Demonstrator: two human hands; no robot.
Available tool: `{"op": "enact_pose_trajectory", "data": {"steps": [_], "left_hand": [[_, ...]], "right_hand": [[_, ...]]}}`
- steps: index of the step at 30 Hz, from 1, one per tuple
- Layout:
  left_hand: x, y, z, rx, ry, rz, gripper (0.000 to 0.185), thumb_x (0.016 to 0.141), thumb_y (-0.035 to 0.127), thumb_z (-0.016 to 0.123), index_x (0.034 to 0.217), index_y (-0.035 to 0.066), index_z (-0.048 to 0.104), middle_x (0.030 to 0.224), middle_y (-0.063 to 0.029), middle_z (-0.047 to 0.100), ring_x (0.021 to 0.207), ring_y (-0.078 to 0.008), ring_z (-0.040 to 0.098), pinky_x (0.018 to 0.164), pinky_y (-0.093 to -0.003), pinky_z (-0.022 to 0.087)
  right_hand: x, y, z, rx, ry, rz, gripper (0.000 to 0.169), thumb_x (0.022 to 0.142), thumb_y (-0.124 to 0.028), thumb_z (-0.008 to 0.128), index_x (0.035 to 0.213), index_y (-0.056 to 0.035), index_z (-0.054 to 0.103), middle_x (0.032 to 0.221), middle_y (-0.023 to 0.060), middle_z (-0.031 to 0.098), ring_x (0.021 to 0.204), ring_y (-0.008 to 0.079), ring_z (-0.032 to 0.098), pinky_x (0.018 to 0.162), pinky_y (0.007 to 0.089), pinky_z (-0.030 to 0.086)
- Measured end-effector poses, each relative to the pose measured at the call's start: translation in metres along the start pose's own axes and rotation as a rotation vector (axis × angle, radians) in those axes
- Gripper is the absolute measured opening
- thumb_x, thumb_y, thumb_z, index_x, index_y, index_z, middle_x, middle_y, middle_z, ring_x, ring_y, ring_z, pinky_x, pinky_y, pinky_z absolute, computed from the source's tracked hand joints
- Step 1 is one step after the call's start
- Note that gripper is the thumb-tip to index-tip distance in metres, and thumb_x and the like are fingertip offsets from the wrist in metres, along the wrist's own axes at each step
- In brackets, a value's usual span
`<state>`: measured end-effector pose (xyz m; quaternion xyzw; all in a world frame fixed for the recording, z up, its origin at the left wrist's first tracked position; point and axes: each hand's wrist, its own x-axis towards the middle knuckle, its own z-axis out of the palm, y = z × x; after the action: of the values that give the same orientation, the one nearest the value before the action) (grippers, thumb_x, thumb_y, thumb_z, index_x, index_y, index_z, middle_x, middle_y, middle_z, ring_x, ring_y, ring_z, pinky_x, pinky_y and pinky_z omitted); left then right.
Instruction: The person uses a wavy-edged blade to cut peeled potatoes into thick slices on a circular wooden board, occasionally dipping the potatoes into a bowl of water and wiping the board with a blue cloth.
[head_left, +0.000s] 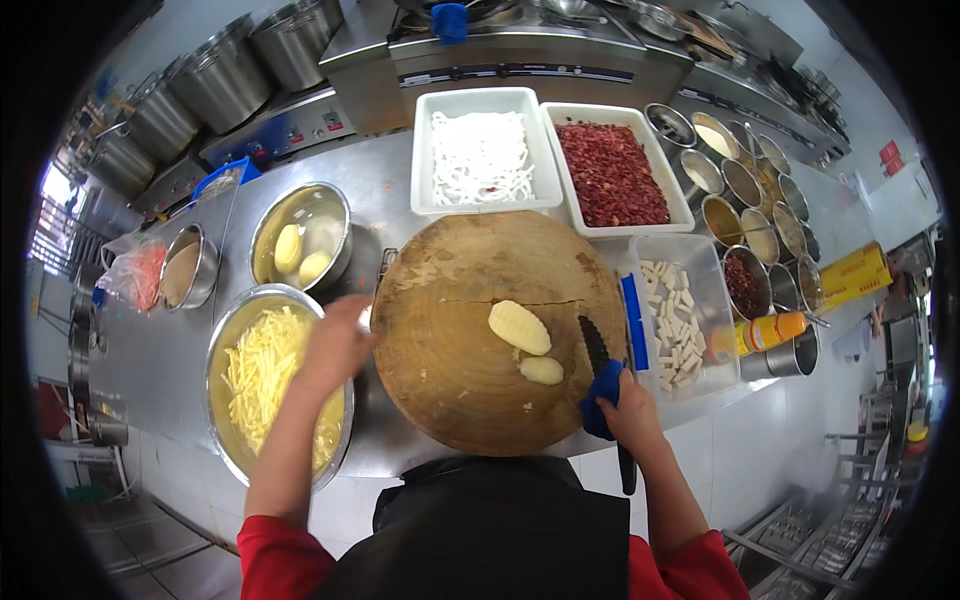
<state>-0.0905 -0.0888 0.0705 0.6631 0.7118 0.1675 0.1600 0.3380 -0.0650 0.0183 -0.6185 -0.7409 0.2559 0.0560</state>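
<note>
On the round wooden chopping board (480, 262) lie a peeled potato piece with a ridged surface (519, 328) and a smaller potato slice (541, 370). My right hand (632, 420) grips a blue cloth (602, 401) around a knife with a dark, toothed-looking blade (593, 341). The knife's black handle (627, 471) sticks out below that hand. My left hand (341, 345), blurred, is at the board's left edge, beside a steel bowl of potato strips (259, 367). Something pale shows by its fingertips; whether it is held is unclear.
A steel bowl (341, 262) holds peeled potatoes in water. Behind the board stand white tubs of white strips (484, 161) and red chili pieces (611, 172). Right are a clear container of pale short pieces (675, 322), seasoning pots (757, 232) and an orange-capped bottle (765, 334).
</note>
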Motion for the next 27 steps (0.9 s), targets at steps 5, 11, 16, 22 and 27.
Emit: {"op": "enact_pose_trajectory", "data": {"steps": [5, 11, 16, 22, 27], "left_hand": [[0.054, 0.088, 0.106, -0.034, -0.083, 0.518, 0.046, 0.073, 0.002, 0.064, 0.119, 0.005, 0.058, 0.126, -0.0155, 0.055, 0.116, -0.0362, 0.051, 0.099, -0.0418, 0.043], [0.084, 0.090, 0.125, -0.262, -0.329, 0.397, 0.039, 0.077, 0.006, 0.068, 0.115, 0.005, 0.058, 0.113, -0.0112, 0.058, 0.098, -0.0269, 0.058, 0.085, -0.0359, 0.049], [0.066, 0.071, 0.074, -0.524, -0.884, -0.159, 0.042, 0.080, 0.016, 0.073, 0.118, 0.006, 0.057, 0.103, -0.0096, 0.060, 0.087, -0.0153, 0.059, 0.067, -0.0287, 0.052], [0.024, 0.045, 0.090, -0.302, -0.496, 0.134, 0.053, 0.072, 0.020, 0.078, 0.119, 0.008, 0.058, 0.115, -0.0122, 0.056, 0.103, -0.0303, 0.056, 0.089, -0.0368, 0.047], [0.004, 0.062, 0.092, -0.113, -0.288, 0.289, 0.056, 0.069, 0.018, 0.079, 0.120, 0.011, 0.058, 0.119, -0.0105, 0.053, 0.113, -0.0320, 0.049, 0.096, -0.0387, 0.043]], "right_hand": [[-0.002, -0.009, -0.004, 0.007, -0.021, 0.072, 0.039, 0.077, -0.016, 0.071, 0.103, 0.0005, 0.047, 0.086, 0.0259, 0.064, 0.081, 0.0447, 0.061, 0.072, 0.0512, 0.048], [-0.004, -0.006, 0.003, 0.069, 0.046, 0.041, 0.041, 0.078, -0.017, 0.071, 0.104, 0.0008, 0.045, 0.082, 0.0274, 0.063, 0.084, 0.0478, 0.059, 0.073, 0.0519, 0.047], [-0.002, -0.009, -0.002, 0.093, -0.002, 0.104, 0.041, 0.078, -0.016, 0.071, 0.106, 0.0005, 0.046, 0.088, 0.0289, 0.062, 0.088, 0.0480, 0.059, 0.074, 0.0515, 0.047], [0.006, -0.012, -0.006, 0.047, -0.055, 0.081, 0.039, 0.077, -0.015, 0.071, 0.104, 0.0012, 0.047, 0.086, 0.0280, 0.063, 0.087, 0.0477, 0.059, 0.073, 0.0511, 0.047], [0.008, -0.010, -0.006, 0.001, -0.065, 0.048, 0.041, 0.077, -0.015, 0.071, 0.105, 0.0023, 0.047, 0.084, 0.0276, 0.063, 0.080, 0.0464, 0.060, 0.070, 0.0523, 0.047]]}}
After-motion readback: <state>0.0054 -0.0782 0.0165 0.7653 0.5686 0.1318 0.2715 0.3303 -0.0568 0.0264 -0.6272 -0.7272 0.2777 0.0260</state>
